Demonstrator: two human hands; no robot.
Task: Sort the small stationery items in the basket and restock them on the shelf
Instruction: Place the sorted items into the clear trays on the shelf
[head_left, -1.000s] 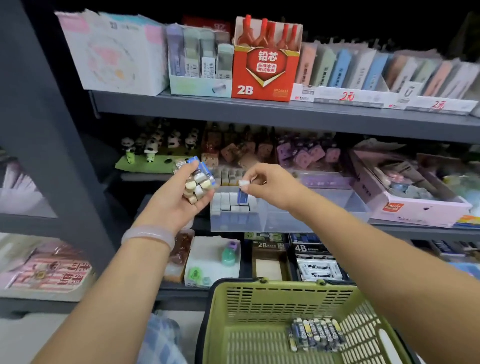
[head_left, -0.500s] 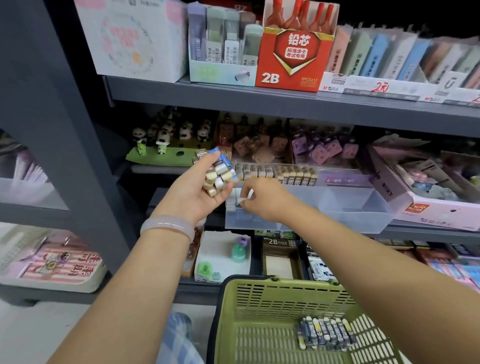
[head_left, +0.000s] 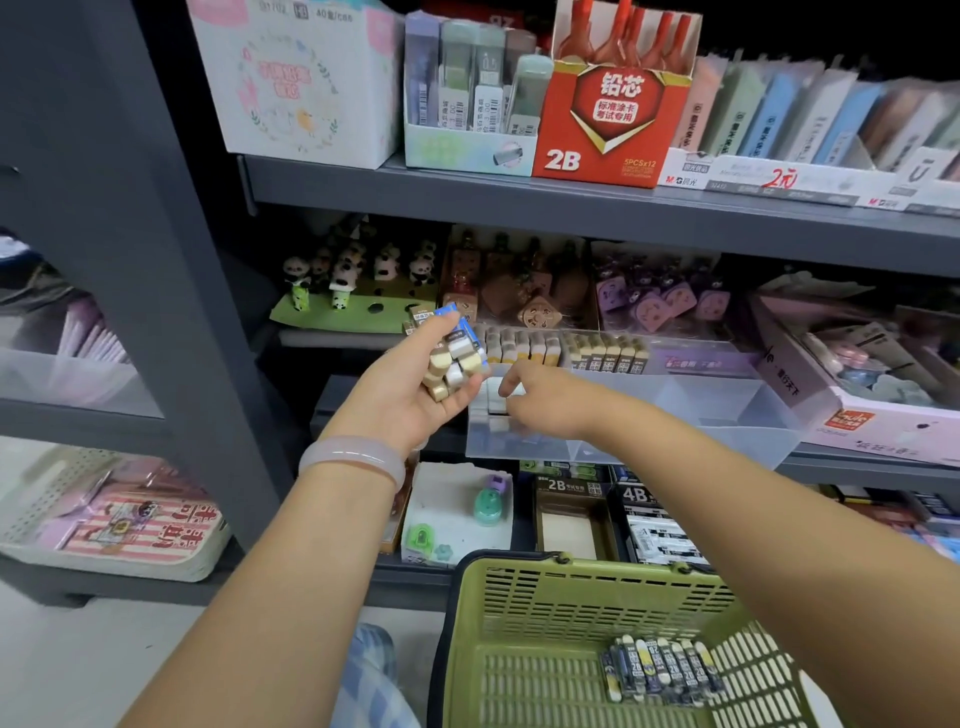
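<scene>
My left hand (head_left: 405, 389) grips a bunch of small erasers (head_left: 456, 358), some beige, some white, one in a blue sleeve, just left of a clear plastic bin (head_left: 727, 415) on the middle shelf. My right hand (head_left: 550, 402) reaches into the bin's front left corner and pinches a small white eraser (head_left: 500, 397) among the ones standing there. More erasers (head_left: 571, 353) stand in rows along the bin's back. At the bottom is the green basket (head_left: 571, 587), with a bundle of dark-sleeved erasers (head_left: 660, 670) on its floor.
A red 2B lead box (head_left: 613, 104) and pastel packs stand on the upper shelf. A pink box (head_left: 872, 421) adjoins the bin on the right. 2B and 4B boxes (head_left: 576, 514) fill the lower shelf. A grey upright (head_left: 171, 260) rises on the left.
My right hand has dropped from above the bin down into its front left corner with an eraser. My left hand keeps its bunch and has barely moved.
</scene>
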